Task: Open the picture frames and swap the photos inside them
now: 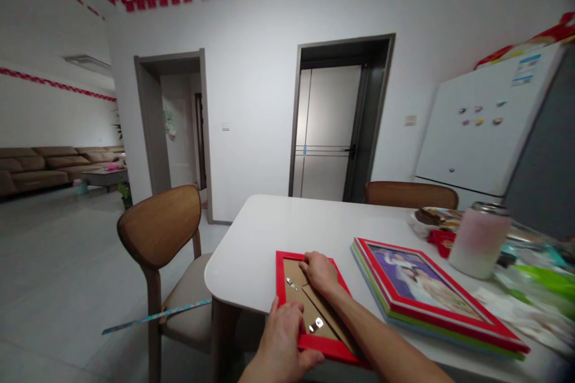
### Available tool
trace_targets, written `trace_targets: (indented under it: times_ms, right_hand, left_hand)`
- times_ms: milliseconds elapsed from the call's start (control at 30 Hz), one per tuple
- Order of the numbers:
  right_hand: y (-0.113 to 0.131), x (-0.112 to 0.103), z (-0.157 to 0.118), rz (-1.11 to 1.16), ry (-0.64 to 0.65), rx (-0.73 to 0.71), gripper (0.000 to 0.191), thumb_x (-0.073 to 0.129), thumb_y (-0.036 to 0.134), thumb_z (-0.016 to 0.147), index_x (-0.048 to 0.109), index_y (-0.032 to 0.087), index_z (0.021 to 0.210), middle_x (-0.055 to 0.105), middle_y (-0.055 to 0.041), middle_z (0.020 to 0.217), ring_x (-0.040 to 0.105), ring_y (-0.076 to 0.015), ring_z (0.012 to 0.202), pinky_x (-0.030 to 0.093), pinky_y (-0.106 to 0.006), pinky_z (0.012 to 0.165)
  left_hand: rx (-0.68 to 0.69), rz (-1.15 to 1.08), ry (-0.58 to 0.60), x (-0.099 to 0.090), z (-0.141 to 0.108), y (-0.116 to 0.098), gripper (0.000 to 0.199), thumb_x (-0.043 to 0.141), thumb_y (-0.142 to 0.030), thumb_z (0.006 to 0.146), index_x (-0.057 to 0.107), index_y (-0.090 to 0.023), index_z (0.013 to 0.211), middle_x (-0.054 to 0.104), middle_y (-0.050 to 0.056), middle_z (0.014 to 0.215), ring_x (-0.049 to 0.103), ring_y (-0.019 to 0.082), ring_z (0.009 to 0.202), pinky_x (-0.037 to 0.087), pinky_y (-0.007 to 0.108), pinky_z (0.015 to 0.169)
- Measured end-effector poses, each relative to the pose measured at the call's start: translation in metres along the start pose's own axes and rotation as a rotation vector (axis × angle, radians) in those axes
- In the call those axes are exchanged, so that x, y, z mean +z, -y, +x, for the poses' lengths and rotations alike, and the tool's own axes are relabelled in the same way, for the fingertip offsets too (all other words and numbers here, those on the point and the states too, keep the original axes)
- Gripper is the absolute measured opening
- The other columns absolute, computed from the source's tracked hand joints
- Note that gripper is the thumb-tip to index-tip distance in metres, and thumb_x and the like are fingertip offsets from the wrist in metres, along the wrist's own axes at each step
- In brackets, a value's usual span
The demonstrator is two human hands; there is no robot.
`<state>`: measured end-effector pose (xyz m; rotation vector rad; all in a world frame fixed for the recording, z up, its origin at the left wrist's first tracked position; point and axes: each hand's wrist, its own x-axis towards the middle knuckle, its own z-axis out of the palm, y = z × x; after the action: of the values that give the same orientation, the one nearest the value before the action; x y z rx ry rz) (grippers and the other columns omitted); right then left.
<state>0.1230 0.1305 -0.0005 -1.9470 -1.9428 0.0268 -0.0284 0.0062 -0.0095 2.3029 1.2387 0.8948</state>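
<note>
A red picture frame [281, 278] lies back side up at the front edge of the white table, showing its brown backing board [309, 305] with small metal hangers. My left hand [285, 335] is closed on the frame's near left corner, thumb along the bottom edge. Across the board's upper part bends my right hand [320, 272], its fingers curled down against the board and the frame; the fingertips are partly hidden. Just to the right is a stack of colored frames, topped by a red framed photo [422, 281] facing up.
The white table [269, 221] also bears a pink-white jar [480, 239], a green plastic wrapper [545, 281] and other clutter at right. A wooden chair [162, 227] with a patterned blue strip [157, 316] across it stands at left. Behind are another chair [411, 194] and a fridge [480, 125].
</note>
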Motion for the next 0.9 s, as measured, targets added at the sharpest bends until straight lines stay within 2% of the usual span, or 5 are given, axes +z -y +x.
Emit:
trace_targets:
  times_ms: [200, 367, 500, 733, 900]
  right_hand:
    - [-0.003, 0.004, 0.007, 0.048, -0.03, 0.058, 0.027, 0.043, 0.032, 0.073, 0.063, 0.015, 0.078, 0.064, -0.012, 0.08, 0.057, -0.0183, 0.07, 0.035, -0.025, 0.057]
    - [0.005, -0.004, -0.013, 0.142, -0.001, -0.168, 0.028, 0.04, 0.03, 0.075, 0.065, 0.018, 0.08, 0.064, -0.0063, 0.083, 0.055, -0.014, 0.075, 0.036, -0.022, 0.065]
    - [0.018, -0.003, -0.031, 0.205, 0.06, -0.352, 0.025, 0.042, 0.026, 0.073, 0.066, 0.019, 0.069, 0.062, -0.0023, 0.072, 0.052, -0.0115, 0.069, 0.034, -0.019, 0.062]
    - [0.03, 0.002, -0.038, 0.241, 0.068, -0.399, 0.023, 0.043, 0.015, 0.07, 0.06, 0.014, 0.054, 0.056, -0.0034, 0.065, 0.045, -0.0093, 0.057, 0.031, -0.02, 0.053]
    - [0.025, -0.016, -0.052, 0.269, 0.075, -0.454, 0.023, 0.042, 0.014, 0.072, 0.063, 0.015, 0.064, 0.056, -0.0039, 0.07, 0.048, -0.0109, 0.064, 0.034, -0.021, 0.059]
  left_hand:
    - [-0.003, -0.025, -0.013, 0.002, -0.001, 0.001, 0.058, 0.075, -0.028, 0.049, 0.051, -0.015, 0.1, 0.056, 0.003, 0.084, 0.049, 0.021, 0.081, 0.035, 0.036, 0.084]
    - [0.001, -0.058, -0.01, 0.003, -0.001, 0.006, 0.064, 0.076, -0.027, 0.047, 0.049, -0.012, 0.103, 0.056, 0.005, 0.09, 0.048, 0.021, 0.085, 0.03, 0.036, 0.089]
    - [-0.02, -0.05, 0.001, -0.001, 0.0, 0.003, 0.046, 0.075, -0.024, 0.049, 0.054, -0.015, 0.089, 0.056, 0.002, 0.084, 0.049, 0.019, 0.078, 0.035, 0.033, 0.081]
    - [0.013, -0.083, -0.013, -0.005, 0.002, -0.001, 0.051, 0.076, -0.023, 0.047, 0.051, -0.018, 0.092, 0.056, 0.001, 0.092, 0.047, 0.02, 0.087, 0.03, 0.033, 0.086]
    - [0.016, -0.078, -0.001, -0.007, 0.004, 0.001, 0.05, 0.075, -0.022, 0.047, 0.051, -0.017, 0.091, 0.056, 0.0, 0.085, 0.048, 0.018, 0.08, 0.032, 0.032, 0.082]
